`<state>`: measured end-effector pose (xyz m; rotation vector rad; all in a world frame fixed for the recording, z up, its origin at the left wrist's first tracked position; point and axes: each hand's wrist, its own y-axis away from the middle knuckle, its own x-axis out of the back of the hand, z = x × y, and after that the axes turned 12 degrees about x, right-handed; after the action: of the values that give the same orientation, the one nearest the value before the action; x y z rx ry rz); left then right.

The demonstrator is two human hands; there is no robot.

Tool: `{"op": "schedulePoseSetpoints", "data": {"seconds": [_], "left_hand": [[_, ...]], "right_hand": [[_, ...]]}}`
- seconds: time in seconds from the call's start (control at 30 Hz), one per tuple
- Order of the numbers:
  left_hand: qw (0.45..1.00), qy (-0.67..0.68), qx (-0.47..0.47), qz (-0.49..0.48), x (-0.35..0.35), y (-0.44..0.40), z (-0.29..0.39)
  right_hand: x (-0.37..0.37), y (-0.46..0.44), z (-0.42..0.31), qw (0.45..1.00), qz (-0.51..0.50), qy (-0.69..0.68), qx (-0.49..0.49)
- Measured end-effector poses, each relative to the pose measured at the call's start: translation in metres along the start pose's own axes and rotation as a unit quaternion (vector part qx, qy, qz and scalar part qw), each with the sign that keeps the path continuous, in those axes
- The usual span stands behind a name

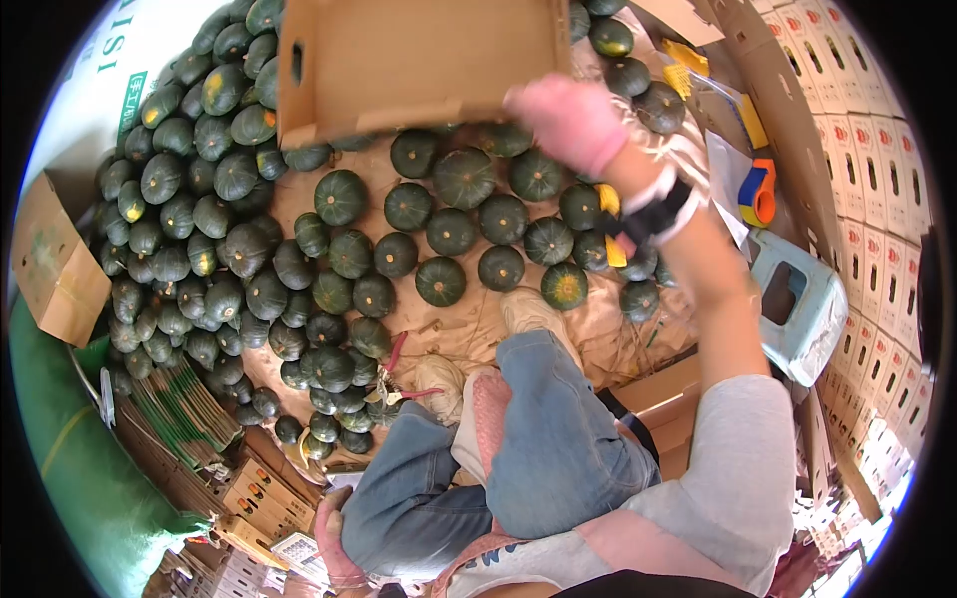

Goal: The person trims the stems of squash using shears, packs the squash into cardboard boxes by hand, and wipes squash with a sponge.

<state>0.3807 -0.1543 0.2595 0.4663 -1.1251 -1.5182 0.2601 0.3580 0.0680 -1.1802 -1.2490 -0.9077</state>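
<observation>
An open, shallow cardboard box (424, 60) is at the top, above the dark green squashes. My right hand (573, 125), in a pink glove and slightly blurred, grips its lower right corner. Near the bottom left, beside my knee, is my left hand (334, 538), also in pink; its fingers are too indistinct to read. Round squashes (464, 177) lie spread over brown paper (459, 324) in front of my legs, and a large heap of squashes (234, 174) rises at the left. Red-handled clippers (389, 384) lie on the paper near my left foot.
Stacked printed cartons (867, 179) line the right side. A blue plastic stool (797, 309) stands near my right arm, with an orange and blue tape dispenser (760, 194) beyond it. An open cardboard box (60, 264) and a green bag (90, 468) are at the left.
</observation>
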Motion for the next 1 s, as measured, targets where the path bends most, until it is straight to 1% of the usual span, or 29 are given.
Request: {"op": "schedulePoseSetpoints", "data": {"seconds": [0.07, 0.1, 0.13, 0.17, 0.2, 0.23, 0.27, 0.33, 0.37, 0.4, 0.47, 0.5, 0.53, 0.57, 0.6, 0.63, 0.7, 0.73, 0.8, 0.83, 0.9, 0.97, 1.0], "left_hand": [[0.984, -0.174, -0.037, -0.031, -0.001, -0.008, 0.02], [0.991, -0.122, 0.04, -0.034, 0.019, -0.028, 0.005], [0.986, -0.163, 0.008, -0.03, 0.018, -0.044, 0.01], [0.983, -0.17, -0.069, -0.012, 0.005, -0.058, 0.02], [0.974, -0.176, -0.145, 0.003, -0.009, -0.073, 0.032], [0.903, -0.343, -0.251, 0.066, -0.021, -0.088, 0.042], [0.788, -0.49, -0.35, 0.128, -0.031, -0.101, 0.051], [0.629, -0.627, -0.439, 0.135, -0.05, -0.138, 0.051], [0.584, -0.671, -0.442, 0.115, -0.059, -0.158, 0.047], [0.575, -0.695, -0.421, 0.096, -0.068, -0.169, 0.046], [0.614, -0.716, -0.321, 0.081, -0.075, -0.203, 0.028], [0.646, -0.69, -0.321, 0.063, -0.078, -0.216, 0.022], [0.662, -0.671, -0.328, 0.057, -0.08, -0.229, 0.017], [0.665, -0.662, -0.34, 0.061, -0.085, -0.237, 0.018], [0.667, -0.655, -0.349, 0.065, -0.089, -0.242, 0.018], [0.673, -0.649, -0.35, 0.056, -0.092, -0.246, 0.021], [0.685, -0.637, -0.352, 0.033, -0.1, -0.253, 0.028], [0.69, -0.641, -0.338, 0.006, -0.102, -0.253, 0.032], [0.698, -0.644, -0.309, -0.045, -0.109, -0.252, 0.044], [0.694, -0.643, -0.318, -0.066, -0.108, -0.254, 0.049], [0.708, -0.627, -0.317, -0.069, -0.109, -0.256, 0.056], [0.728, -0.614, -0.298, -0.064, -0.106, -0.259, 0.053], [0.734, -0.604, -0.304, -0.06, -0.106, -0.259, 0.05]], "right_hand": [[-0.001, 0.025, -0.053, 0.995, 0.058, -0.061, 0.053], [0.001, 0.032, -0.078, 0.993, 0.06, -0.079, 0.065], [-0.006, 0.038, -0.099, 0.985, 0.082, -0.125, 0.081], [-0.012, 0.043, -0.118, 0.976, 0.115, -0.155, 0.104], [-0.018, 0.047, -0.135, 0.975, 0.114, -0.152, 0.114], [-0.021, 0.049, -0.149, 0.972, 0.112, -0.168, 0.118], [-0.031, 0.054, -0.161, 0.973, 0.036, -0.19, 0.128], [-0.059, 0.063, -0.174, 0.938, 0.165, -0.26, 0.159], [-0.051, 0.07, -0.169, 0.952, 0.126, -0.226, 0.163], [-0.043, 0.076, -0.161, 0.953, 0.112, -0.256, 0.116], [-0.031, 0.088, -0.139, 0.944, 0.085, -0.316, 0.031], [-0.032, 0.097, -0.123, 0.934, 0.013, -0.353, -0.056], [-0.028, 0.106, -0.108, 0.928, -0.002, -0.343, -0.145], [-0.047, 0.123, -0.094, 0.925, 0.038, -0.306, -0.221], [-0.044, 0.126, -0.073, 0.901, 0.078, -0.318, -0.283], [-0.07, 0.142, -0.057, 0.879, 0.129, -0.263, -0.377], [-0.074, 0.15, -0.017, 0.812, 0.078, -0.26, -0.517], [-0.102, 0.165, 0.005, 0.802, 0.122, -0.253, -0.528], [-0.119, 0.169, 0.044, 0.735, 0.136, -0.267, -0.608], [-0.169, 0.198, 0.09, 0.775, 0.099, -0.202, -0.59], [-0.204, 0.219, 0.163, 0.723, 0.112, -0.208, -0.649], [-0.186, 0.225, 0.19, 0.765, 0.146, -0.159, -0.606], [-0.178, 0.223, 0.192, 0.839, 0.081, -0.099, -0.529]]}}
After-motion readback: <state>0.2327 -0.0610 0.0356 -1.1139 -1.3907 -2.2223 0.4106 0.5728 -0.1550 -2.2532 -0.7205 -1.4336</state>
